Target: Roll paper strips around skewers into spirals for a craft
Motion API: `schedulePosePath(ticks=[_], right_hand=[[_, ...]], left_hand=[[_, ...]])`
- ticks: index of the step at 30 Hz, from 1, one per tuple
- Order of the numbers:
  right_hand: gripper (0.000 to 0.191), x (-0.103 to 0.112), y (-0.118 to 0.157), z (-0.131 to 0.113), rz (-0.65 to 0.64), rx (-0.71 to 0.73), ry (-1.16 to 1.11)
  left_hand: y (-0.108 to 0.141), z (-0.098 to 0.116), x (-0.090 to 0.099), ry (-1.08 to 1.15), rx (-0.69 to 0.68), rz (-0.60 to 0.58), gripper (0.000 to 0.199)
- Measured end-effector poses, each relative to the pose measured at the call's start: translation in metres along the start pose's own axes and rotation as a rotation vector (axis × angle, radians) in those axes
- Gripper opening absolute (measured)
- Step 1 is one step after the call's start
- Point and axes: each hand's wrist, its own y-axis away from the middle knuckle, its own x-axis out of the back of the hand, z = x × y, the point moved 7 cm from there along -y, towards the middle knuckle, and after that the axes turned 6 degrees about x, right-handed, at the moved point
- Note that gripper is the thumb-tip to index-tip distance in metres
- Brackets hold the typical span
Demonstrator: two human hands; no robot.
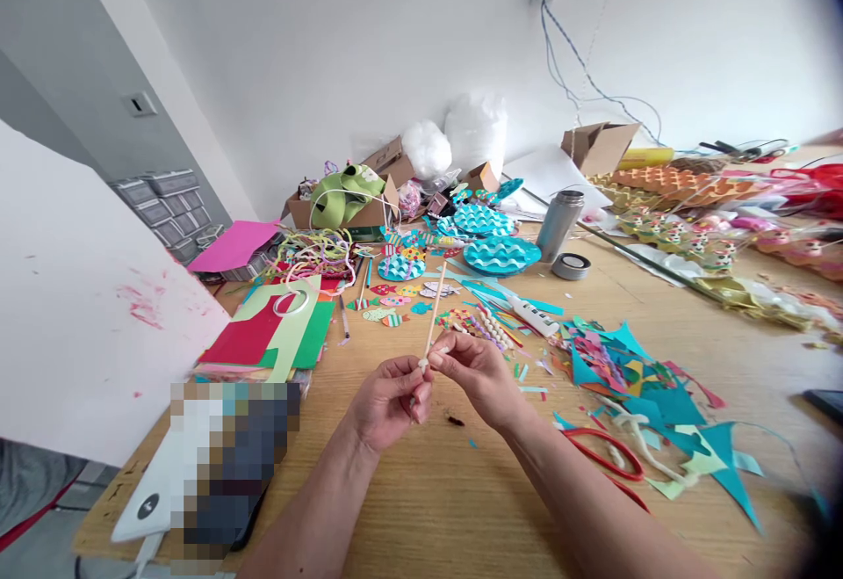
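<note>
A thin wooden stick [435, 311] stands nearly upright above the middle of the table, its lower end at the fingertips of both hands. My left hand [390, 399] pinches a small white piece [422, 365] at the foot of the stick. From the right, my right hand [475, 374] closes thumb and forefinger round the stick's lower part, touching the left fingertips. What the white piece is made of is too small to tell. Colourful paper fish [396, 301] lie beyond the hands on the wooden table [421, 509].
Paper scraps [665, 399] and a red cord [609, 447] lie at the right. A glue tube [535, 317], a grey bottle [560, 226] and a blue wavy plate [501, 256] stand further back. Coloured paper sheets [306, 337] and a white device [154, 474] occupy the left.
</note>
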Motion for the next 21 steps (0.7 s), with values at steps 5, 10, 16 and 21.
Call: schedulePosePath(ticks=[5,10,16,21], right_hand=[[0.018,0.002,-0.001,0.008,-0.038,-0.086,-0.044],[0.02,0.006,-0.003,0.01,-0.029,-0.055,0.033],[0.023,0.016,-0.004,0.008,0.057,0.022,0.292],[0.026,0.012,-0.002,0.008,0.053,0.016,0.386]], left_hand=[[0.001,-0.001,0.004,-0.048,0.06,0.016,0.011],[0.002,0.008,0.009,-0.24,-0.013,0.157,0.016],[0.007,0.025,0.008,-0.623,-0.338,0.432,0.026],[0.016,0.031,0.006,-0.934,-0.523,0.602,0.017]])
